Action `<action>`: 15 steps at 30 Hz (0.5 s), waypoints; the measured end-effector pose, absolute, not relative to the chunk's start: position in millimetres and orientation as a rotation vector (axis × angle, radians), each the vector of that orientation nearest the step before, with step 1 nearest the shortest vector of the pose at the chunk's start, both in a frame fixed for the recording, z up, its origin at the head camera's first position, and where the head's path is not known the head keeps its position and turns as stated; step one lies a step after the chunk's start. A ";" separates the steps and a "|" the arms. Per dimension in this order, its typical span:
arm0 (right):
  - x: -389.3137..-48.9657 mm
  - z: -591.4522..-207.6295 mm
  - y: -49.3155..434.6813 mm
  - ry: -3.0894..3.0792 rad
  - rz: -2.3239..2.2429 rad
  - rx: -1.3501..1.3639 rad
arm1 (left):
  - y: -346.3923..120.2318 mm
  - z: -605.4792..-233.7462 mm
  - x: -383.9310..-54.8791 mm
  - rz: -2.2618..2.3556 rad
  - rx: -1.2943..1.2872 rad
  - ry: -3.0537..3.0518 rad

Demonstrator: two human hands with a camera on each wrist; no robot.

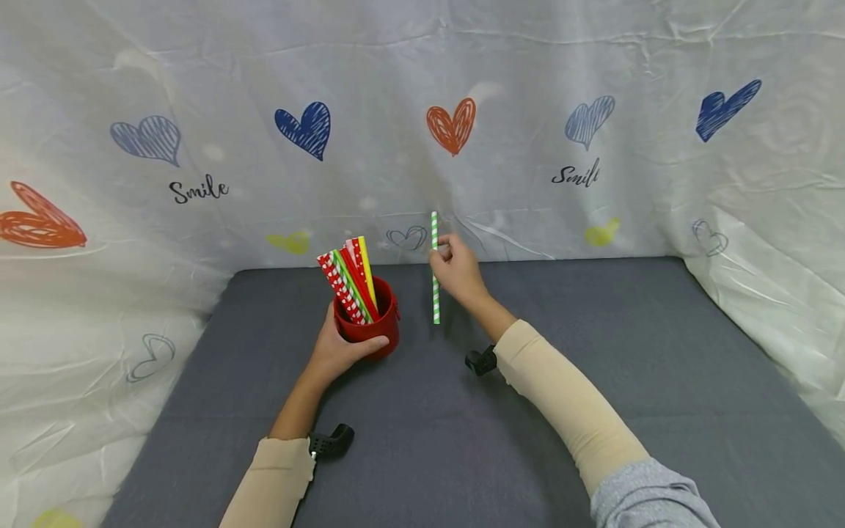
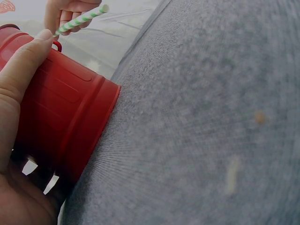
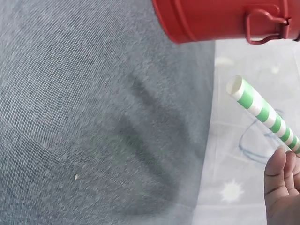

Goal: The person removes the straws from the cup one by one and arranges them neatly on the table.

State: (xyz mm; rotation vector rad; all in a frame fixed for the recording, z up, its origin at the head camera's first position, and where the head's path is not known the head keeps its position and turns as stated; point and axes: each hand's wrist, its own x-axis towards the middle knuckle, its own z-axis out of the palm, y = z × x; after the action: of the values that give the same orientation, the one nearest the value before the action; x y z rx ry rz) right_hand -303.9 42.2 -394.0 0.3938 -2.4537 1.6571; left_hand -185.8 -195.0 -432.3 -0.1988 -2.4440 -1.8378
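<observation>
A red metal bucket (image 1: 370, 331) stands on the grey cloth, and my left hand (image 1: 338, 352) grips it round the side with the thumb across its front. Several patterned paper straws (image 1: 350, 282) lean to the left inside it, red, green and yellow among them. To the right of the bucket, my right hand (image 1: 458, 271) pinches a green-and-white striped paper straw (image 1: 436, 301) upright, above the cloth. In the right wrist view the striped straw (image 3: 262, 111) shows its hollow lower end, with the fingertips round it further up. A small wire handle (image 3: 267, 28) sits on the bucket's side.
Grey cloth (image 1: 422, 455) covers the table. Behind it hangs a white sheet (image 1: 396, 66) printed with hearts and "Smile", which also runs down both sides. A black wrist camera (image 1: 332, 441) sits on the left wrist, another camera (image 1: 480, 361) on the right.
</observation>
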 end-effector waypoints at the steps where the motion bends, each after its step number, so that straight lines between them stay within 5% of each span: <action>1: -304.1 -395.2 42.9 -2.466 1.636 0.397 | -194.9 -431.8 -185.8 -1.841 -0.196 -2.443; 15: -311.1 -406.7 53.1 -2.651 1.556 0.313 | -195.9 -432.7 -186.5 -1.866 -0.210 -2.426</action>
State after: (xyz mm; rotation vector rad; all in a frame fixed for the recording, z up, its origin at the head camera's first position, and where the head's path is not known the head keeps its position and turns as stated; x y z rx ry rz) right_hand -311.1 53.1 -406.7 0.3128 -2.6512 1.5559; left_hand -186.5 -195.9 -432.7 -0.2101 -2.4260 -1.8658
